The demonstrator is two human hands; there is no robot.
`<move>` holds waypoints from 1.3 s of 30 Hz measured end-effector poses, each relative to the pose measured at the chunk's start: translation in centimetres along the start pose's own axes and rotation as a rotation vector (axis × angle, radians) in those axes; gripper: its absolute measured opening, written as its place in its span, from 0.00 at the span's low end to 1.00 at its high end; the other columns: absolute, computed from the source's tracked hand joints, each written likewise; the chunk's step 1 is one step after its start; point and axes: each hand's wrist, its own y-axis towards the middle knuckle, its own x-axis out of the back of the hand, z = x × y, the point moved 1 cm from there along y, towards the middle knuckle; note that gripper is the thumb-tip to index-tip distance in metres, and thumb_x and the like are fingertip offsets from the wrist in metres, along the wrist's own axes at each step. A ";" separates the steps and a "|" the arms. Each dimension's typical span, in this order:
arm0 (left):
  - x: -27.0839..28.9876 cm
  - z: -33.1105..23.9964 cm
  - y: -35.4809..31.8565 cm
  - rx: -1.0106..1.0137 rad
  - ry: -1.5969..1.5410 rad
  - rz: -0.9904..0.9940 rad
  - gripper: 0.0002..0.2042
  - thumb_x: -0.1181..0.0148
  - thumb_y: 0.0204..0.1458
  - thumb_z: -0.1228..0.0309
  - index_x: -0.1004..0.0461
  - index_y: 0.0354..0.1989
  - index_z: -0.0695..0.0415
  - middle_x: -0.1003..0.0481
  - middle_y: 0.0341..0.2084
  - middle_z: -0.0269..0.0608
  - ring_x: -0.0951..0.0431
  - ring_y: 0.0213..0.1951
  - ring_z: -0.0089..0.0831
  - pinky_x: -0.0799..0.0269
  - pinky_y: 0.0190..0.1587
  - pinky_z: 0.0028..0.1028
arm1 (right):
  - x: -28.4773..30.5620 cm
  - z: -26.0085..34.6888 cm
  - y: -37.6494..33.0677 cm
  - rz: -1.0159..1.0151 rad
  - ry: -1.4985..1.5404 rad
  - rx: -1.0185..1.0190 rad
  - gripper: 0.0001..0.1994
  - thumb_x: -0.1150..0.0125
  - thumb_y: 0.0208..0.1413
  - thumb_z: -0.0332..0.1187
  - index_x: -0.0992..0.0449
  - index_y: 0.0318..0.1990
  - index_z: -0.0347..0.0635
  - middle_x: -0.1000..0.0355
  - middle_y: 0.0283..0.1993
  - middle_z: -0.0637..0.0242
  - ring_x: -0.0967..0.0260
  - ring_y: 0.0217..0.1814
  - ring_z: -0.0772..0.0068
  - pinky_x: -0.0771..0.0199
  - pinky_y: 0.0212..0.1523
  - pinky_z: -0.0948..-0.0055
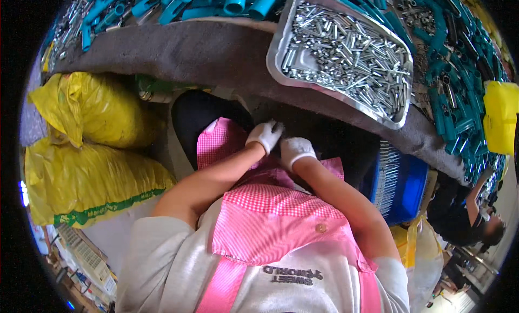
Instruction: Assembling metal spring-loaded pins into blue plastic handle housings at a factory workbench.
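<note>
My left hand (265, 137), in a white glove, is held low over my lap with its fingers curled together. Close beside it is my right hand (297, 150), also gloved in white and closed, its knuckles turned up. Anything between the fingers of either hand is hidden or too small to make out. Under both hands lies a pink checked apron (270, 199), and dark trousered legs spread beyond it. Nearest in front, a shallow metal tray (274, 59) full of small shiny metal pins (346, 48) rests on the edge of the grey cloth-covered bench (216, 51).
Teal plastic tubular parts (235, 0) are heaped along the bench. Stuffed yellow sacks (92, 175) stand at my left. A blue crate (408, 186) holding thin metal rods (386, 178) is by my right knee. A yellow container (500, 118) and another person (459, 215) are farther right.
</note>
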 end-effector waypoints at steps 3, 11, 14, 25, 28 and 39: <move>-1.4 1.8 1.6 -0.033 0.050 -0.111 0.24 0.58 0.53 0.50 0.26 0.41 0.58 0.27 0.40 0.56 0.28 0.44 0.52 0.33 0.46 0.43 | -1.7 0.0 1.8 0.036 0.000 -0.024 0.12 0.51 0.50 0.34 0.20 0.36 0.43 0.25 0.40 0.53 0.26 0.44 0.56 0.25 0.42 0.62; -4.9 3.3 3.5 -0.007 0.189 -0.214 0.24 0.63 0.55 0.51 0.23 0.33 0.57 0.26 0.33 0.56 0.25 0.37 0.52 0.31 0.40 0.46 | -5.0 -1.6 2.8 0.010 0.059 -0.048 0.13 0.50 0.48 0.37 0.20 0.32 0.43 0.25 0.37 0.52 0.26 0.40 0.54 0.26 0.40 0.60; -3.9 3.9 3.2 -0.005 0.145 -0.171 0.23 0.62 0.55 0.52 0.24 0.34 0.56 0.26 0.36 0.54 0.27 0.40 0.52 0.32 0.41 0.46 | -3.7 -0.8 3.3 0.026 0.032 0.019 0.13 0.52 0.51 0.35 0.20 0.33 0.43 0.25 0.37 0.53 0.25 0.40 0.56 0.25 0.40 0.61; 0.9 -0.1 -0.1 -0.054 -0.031 0.059 0.26 0.63 0.57 0.48 0.26 0.44 0.57 0.24 0.38 0.49 0.26 0.46 0.41 0.34 0.50 0.33 | 0.0 -0.6 -1.0 -0.025 0.044 0.049 0.12 0.49 0.46 0.34 0.21 0.34 0.41 0.25 0.37 0.52 0.26 0.41 0.55 0.25 0.41 0.61; 2.5 4.3 0.3 -0.612 -0.643 0.643 0.34 0.63 0.56 0.43 0.42 0.57 0.63 0.32 0.50 0.44 0.34 0.54 0.32 0.42 0.58 0.29 | 3.8 -1.1 -6.5 -0.070 0.143 0.052 0.18 0.43 0.46 0.44 0.24 0.38 0.40 0.25 0.36 0.52 0.27 0.39 0.52 0.26 0.41 0.60; -4.7 -12.7 -3.1 -1.063 0.803 0.230 0.11 0.51 0.48 0.68 0.29 0.40 0.50 0.24 0.29 0.48 0.23 0.32 0.47 0.28 0.35 0.42 | -8.8 -9.7 -23.3 -0.943 1.842 -0.439 0.30 0.31 0.43 0.33 0.37 0.54 0.38 0.32 0.43 0.64 0.33 0.42 0.70 0.33 0.45 0.72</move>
